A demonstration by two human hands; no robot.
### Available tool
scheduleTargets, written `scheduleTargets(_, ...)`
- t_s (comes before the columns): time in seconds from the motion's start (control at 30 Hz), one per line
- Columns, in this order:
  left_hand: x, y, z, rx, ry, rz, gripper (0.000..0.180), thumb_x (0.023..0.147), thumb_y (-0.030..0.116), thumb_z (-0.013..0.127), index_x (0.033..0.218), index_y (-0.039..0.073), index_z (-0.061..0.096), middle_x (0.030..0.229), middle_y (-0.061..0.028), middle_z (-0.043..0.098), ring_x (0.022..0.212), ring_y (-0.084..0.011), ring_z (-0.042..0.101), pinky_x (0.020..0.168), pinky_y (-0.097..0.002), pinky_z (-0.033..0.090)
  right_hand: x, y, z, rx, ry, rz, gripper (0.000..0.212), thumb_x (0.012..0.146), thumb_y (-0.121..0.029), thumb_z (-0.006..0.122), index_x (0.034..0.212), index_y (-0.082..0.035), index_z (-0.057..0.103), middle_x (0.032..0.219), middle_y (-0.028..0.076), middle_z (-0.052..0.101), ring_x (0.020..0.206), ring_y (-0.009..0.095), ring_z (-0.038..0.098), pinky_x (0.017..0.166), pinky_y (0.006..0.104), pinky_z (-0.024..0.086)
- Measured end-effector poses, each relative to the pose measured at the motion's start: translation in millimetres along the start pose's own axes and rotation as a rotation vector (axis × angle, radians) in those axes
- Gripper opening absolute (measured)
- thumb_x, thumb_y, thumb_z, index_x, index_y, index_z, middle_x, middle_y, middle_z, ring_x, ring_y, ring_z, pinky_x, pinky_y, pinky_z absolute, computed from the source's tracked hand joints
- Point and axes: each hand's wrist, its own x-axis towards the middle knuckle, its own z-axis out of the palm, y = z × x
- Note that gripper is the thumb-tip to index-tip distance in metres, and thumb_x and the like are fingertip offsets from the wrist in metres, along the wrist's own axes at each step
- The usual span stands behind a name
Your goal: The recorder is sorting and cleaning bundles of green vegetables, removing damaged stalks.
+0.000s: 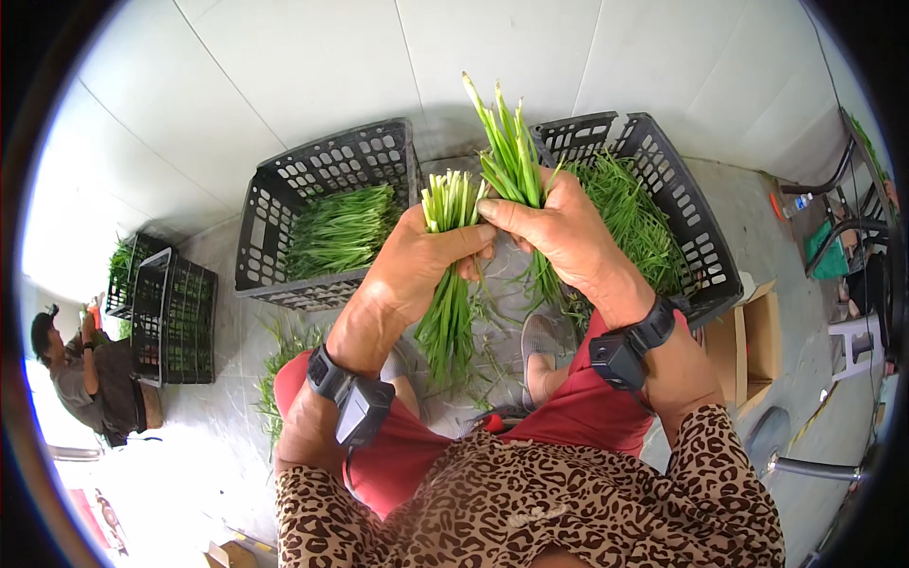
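My left hand point(417, 257) is closed round a thick bunch of garlic chives point(445, 327), pale cut ends level at the top and green leaves hanging down. Right beside it, my right hand point(568, 235) grips a looser bunch of garlic chives point(511, 151), its pale ends sticking up unevenly and its leaves drooping below the fist. The two thumbs nearly meet between the bunches. Beyond my left hand, a black crate point(261, 222) holds chives laid neatly in one direction. A second black crate point(703, 222), past my right hand, contains tangled chives point(630, 213).
Loose leaves point(282, 346) litter the tiled floor between and beside my feet. A cardboard box point(765, 346) and a white stool point(857, 348) stand to the right. At far left, another person point(90, 388) sits near black crates point(175, 317) of greens. A pale wall point(492, 47) rises behind.
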Motion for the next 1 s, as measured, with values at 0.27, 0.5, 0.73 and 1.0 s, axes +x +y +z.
scheduleTargets(0.27, 1, 1, 0, 0.041, -0.001, 0.003, 0.01, 0.083, 0.006, 0.06, 0.093, 0.002, 0.059, 0.074, -0.0024, 0.058, 0.061, -0.0103, 0.053, 0.055, -0.024, 0.044, 2, 6, -3, -0.015, 0.013, 0.023, 0.01, 0.084, -0.01, 0.062, 0.091, -0.003, 0.061, 0.07, -0.003, 0.057, 0.057, 0.004, 0.047, 0.05, 0.0212, 0.038)
scheduleTargets(0.5, 1, 1, -3, 0.023, 0.016, 0.028, 0.012, 0.083, 0.007, 0.061, 0.093, 0.003, 0.057, 0.073, -0.004, 0.058, 0.058, -0.0117, 0.052, 0.054, -0.0247, 0.042, 3, 10, -5, -0.089, 0.061, 0.055, 0.011, 0.083, -0.013, 0.063, 0.09, -0.004, 0.062, 0.064, -0.007, 0.05, 0.054, 0.003, 0.04, 0.046, 0.0209, 0.031)
scheduleTargets(0.73, 1, 0, -5, -0.026, 0.094, 0.031, 0.009, 0.083, 0.009, 0.061, 0.087, 0.001, 0.059, 0.072, -0.0047, 0.06, 0.06, -0.0121, 0.054, 0.055, -0.0252, 0.044, 3, 11, -5, -0.087, 0.082, 0.061, 0.012, 0.084, -0.015, 0.064, 0.089, -0.005, 0.062, 0.062, -0.007, 0.048, 0.052, 0.002, 0.039, 0.045, 0.0202, 0.03)
scheduleTargets(1.0, 0, 1, -3, 0.042, 0.073, 0.043, 0.007, 0.082, 0.009, 0.061, 0.084, 0.003, 0.059, 0.069, -0.0027, 0.057, 0.06, -0.0118, 0.053, 0.055, -0.0258, 0.043, 3, 10, -1, -0.061, 0.045, 0.047, 0.016, 0.085, -0.021, 0.065, 0.089, -0.005, 0.062, 0.062, -0.007, 0.048, 0.05, 0.002, 0.038, 0.043, 0.0197, 0.03)
